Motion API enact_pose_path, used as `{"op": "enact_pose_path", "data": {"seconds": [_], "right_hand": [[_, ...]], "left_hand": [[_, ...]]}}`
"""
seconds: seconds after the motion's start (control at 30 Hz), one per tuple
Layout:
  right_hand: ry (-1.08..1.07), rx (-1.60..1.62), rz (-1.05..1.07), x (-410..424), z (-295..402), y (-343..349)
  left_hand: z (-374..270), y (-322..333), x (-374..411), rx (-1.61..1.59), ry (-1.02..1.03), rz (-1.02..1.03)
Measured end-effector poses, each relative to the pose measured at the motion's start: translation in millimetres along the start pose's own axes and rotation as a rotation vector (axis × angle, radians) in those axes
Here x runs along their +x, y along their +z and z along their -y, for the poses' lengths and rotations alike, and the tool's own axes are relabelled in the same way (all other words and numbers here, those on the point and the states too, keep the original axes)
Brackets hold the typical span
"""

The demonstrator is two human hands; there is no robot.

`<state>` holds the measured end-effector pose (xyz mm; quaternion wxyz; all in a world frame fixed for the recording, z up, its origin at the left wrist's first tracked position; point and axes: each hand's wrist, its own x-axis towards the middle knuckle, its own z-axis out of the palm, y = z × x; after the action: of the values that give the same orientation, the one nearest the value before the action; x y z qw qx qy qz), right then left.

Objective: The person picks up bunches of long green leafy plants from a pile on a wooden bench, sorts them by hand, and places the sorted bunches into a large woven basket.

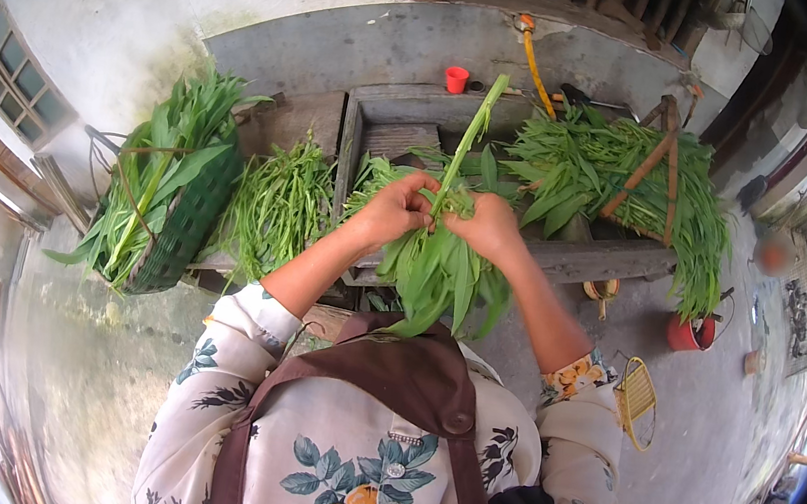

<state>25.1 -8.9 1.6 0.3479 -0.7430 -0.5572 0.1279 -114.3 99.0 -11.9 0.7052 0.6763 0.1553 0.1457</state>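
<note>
In front of my chest, both hands grip one bunch of leafy green stems (pixel 472 136). The bare stalks point up and away, and the broad leaves hang down toward my brown apron (pixel 395 379). My left hand (pixel 399 210) pinches the bunch from the left with thumb and fingers. My right hand (pixel 484 224) closes on it from the right, its fingertips partly hidden by leaves. A pile of thin green stems (pixel 281 199) lies just left of my left forearm. Beyond my right hand, a large heap of leafy greens (pixel 589 154) rests on the wooden frame.
A green woven basket (pixel 200 219) full of long leaves stands at the left. Behind the hands is a weathered wooden trough (pixel 423 96) with a red cup (pixel 456 79) and a yellow hose (pixel 538 68). A red bucket (pixel 688 334) and a yellow woven basket (pixel 636 403) are at the right.
</note>
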Motion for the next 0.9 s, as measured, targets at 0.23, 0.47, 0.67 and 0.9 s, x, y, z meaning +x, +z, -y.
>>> {"op": "enact_pose_path", "data": {"seconds": [0.23,0.47,0.67,0.9], "right_hand": [[0.128,0.029,-0.162,14,-26,-48],[0.064,0.451,0.121,4,-14,-19],[0.103,0.7,0.26,-1,5,5],[-0.024,0.274,0.275,0,-2,13]], "left_hand": [[-7,-20,-10,-0.646,-0.06,0.081],[-13,-21,-8,-0.441,-0.049,-0.023],[-10,-9,-7,-0.297,-0.12,-0.055],[-5,-6,-12,-0.075,-0.024,-0.044]]}}
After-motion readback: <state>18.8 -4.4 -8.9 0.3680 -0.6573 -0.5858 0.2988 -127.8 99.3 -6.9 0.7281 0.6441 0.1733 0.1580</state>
